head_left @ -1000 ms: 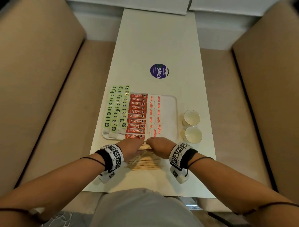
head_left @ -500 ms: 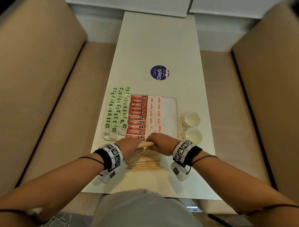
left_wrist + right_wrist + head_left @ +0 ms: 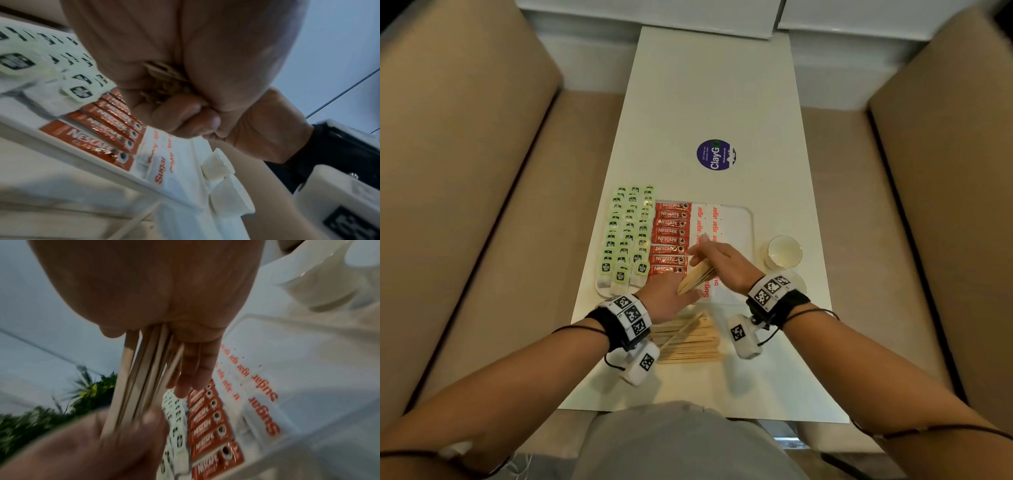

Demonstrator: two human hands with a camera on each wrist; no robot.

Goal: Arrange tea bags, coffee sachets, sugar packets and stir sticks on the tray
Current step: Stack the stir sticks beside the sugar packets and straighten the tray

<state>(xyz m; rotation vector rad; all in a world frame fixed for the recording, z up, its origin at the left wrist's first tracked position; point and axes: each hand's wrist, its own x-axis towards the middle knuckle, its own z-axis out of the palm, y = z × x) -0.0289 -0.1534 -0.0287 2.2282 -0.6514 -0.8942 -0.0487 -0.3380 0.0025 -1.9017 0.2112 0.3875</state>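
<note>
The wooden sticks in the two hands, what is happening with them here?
A person is setting out drink supplies on a white tray. Both hands hold one bundle of stir sticks above the tray's near edge: the left hand at the near end, the right hand at the far end. Tea bags, coffee sachets and sugar packets already lie in rows. More sticks lie piled on the table, and two cups stand right of the tray.

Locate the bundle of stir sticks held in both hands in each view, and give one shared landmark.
Head: bundle of stir sticks at centre, over the tray's near edge.
Left wrist: only its end peeks out of the curled fingers, upper centre.
Right wrist: long strips running down from the palm, centre.
Landmark: red Nescafe sachets.
</note>
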